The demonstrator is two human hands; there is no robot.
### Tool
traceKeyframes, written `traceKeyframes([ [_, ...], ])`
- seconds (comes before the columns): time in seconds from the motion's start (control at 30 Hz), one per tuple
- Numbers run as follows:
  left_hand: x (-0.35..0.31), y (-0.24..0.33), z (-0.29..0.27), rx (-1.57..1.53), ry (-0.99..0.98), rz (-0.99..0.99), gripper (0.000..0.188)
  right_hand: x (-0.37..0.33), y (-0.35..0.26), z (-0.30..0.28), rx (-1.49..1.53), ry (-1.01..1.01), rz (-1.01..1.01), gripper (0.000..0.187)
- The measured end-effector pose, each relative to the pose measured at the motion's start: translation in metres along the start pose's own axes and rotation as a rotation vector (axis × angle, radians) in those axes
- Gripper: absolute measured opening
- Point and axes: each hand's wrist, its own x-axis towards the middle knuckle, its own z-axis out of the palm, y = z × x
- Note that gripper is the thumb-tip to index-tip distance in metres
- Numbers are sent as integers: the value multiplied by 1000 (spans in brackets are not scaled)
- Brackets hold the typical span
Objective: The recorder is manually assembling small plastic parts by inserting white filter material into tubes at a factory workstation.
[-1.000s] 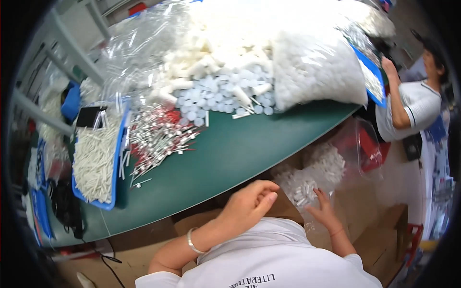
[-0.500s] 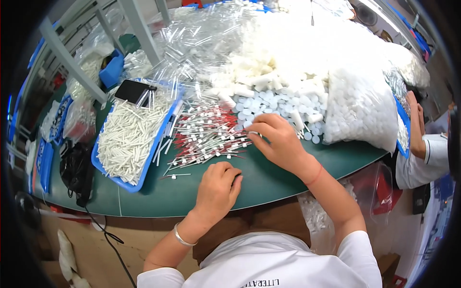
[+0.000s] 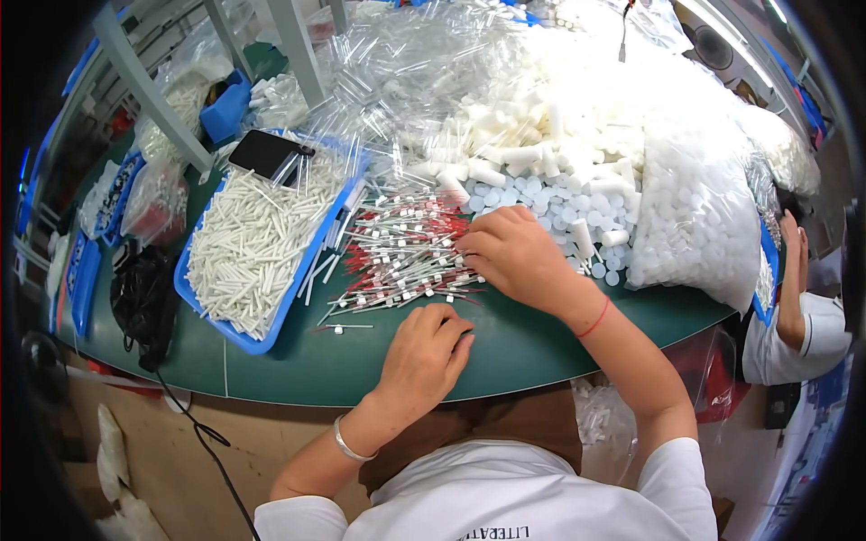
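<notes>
A heap of thin white and red sticks with small white blocks on them point(image 3: 406, 239) lies on the green table. At the heap's right edge is my right hand point(image 3: 523, 257), fingers bent together and touching the sticks; what they pinch is hidden. Nearer the table's front edge rests my left hand point(image 3: 422, 352), its fingers curled in. Something dark shows at its fingertips, too small to make out. One loose stick with a white block point(image 3: 339, 330) lies left of that hand. Pale translucent discs point(image 3: 591, 212) and white foam-like cylinders point(image 3: 521, 158) are piled beyond my right hand.
A blue tray point(image 3: 244, 341) of short white sticks, with a black phone point(image 3: 271, 156) on it, stands left. Clear tubes point(image 3: 379, 81) are heaped behind. A bag of white pieces point(image 3: 695, 207) sits right, a black bag point(image 3: 142, 298) far left. Another person's arm point(image 3: 792, 288) is at far right.
My right hand has come down to the stick heap, its thumb and fingers drawn together from a wider spread. My left hand stays curled by the table edge. The whole view has shifted slightly.
</notes>
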Motion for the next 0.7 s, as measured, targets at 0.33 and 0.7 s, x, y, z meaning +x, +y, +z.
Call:
traceKeyframes([
  [0.33, 5, 3, -5, -2, -25, 13, 15, -8, 10, -18, -115, -129, -27, 7],
  [0.7, 92, -2, 21, 108, 43, 214, 14, -57, 9, -79, 835, 278, 808, 16],
])
